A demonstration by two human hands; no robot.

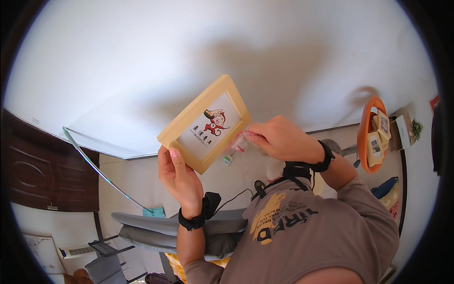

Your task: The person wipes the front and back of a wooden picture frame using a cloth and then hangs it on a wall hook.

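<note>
We saw wooden picture frame (205, 124) at centre of frame, tilted, held up against white wall (142, 57). Left hand (179, 177) gripped its lower edge, thumb on front. Right hand (279, 138) closed around small pink cloth (239, 141), touching frame's right side. Cartoon picture sat inside already. We judged wiping underway; how much surface remained we could not tell. Orange shelf (364, 137) with more pictures stood at right.

Bare wall above my picture frame (205, 124) leaves open room; the orange tray (365, 124) crowds my right side.
</note>
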